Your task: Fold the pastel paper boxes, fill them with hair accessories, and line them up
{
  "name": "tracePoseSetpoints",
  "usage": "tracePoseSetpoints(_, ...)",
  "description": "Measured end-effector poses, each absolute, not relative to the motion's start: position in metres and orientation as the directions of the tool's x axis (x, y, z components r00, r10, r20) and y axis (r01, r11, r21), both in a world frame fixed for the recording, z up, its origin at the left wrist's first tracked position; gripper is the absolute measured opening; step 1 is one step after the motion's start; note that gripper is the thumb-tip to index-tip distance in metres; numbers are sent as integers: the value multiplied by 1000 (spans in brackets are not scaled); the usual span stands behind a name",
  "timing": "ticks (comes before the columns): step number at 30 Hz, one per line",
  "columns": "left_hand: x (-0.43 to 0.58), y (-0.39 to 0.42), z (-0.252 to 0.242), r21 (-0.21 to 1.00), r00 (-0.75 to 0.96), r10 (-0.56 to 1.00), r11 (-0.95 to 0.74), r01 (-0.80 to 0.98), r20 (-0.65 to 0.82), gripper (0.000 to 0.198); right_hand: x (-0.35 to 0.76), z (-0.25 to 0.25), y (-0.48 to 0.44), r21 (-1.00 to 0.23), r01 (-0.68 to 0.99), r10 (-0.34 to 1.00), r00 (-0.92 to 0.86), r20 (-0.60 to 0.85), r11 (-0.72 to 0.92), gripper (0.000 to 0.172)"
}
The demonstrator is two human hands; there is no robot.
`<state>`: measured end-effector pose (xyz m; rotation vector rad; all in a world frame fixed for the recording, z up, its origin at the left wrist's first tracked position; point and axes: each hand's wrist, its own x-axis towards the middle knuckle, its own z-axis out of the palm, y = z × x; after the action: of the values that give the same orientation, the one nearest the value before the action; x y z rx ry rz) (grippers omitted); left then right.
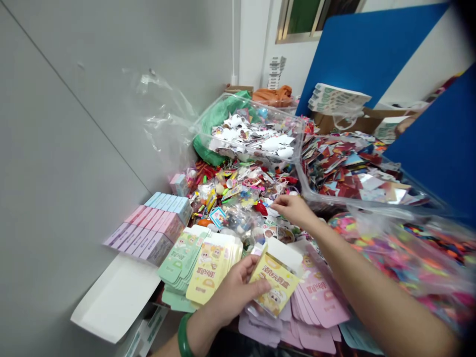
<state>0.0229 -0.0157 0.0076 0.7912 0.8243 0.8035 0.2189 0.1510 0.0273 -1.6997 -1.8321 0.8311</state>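
My left hand, with a green bangle on the wrist, grips a small yellow carton whose white top flap stands open. It holds the carton above fanned stacks of flat pink cartons, yellow cartons and green cartons. My right hand reaches forward into a heap of small colourful trinkets, its fingers pinched together at the heap. What they pinch is too small to make out.
Rows of filled pink and blue boxes line the grey wall at left, beside a white tray. Clear bins hold white stickers and shiny cards. Blue boards stand at right. A bag of colourful bits lies under my right arm.
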Motion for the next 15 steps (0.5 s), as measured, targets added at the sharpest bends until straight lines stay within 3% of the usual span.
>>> tracePoseSetpoints(6,23,-10,10,854,422,855,439,-278,-302,44,189,11,167,-732,675,990,-144,-5,94,16)
tracePoseSetpoints(10,10,-7,13,877,356,885,403,-262,-300,48,210,32,168,-777,627,995,-101,-19,49,27)
tracePoseSetpoints(15,1,-4,18,886,238,910,395,-244,-340,49,241,64,147,-847,531,995,-49,-82,-43,29)
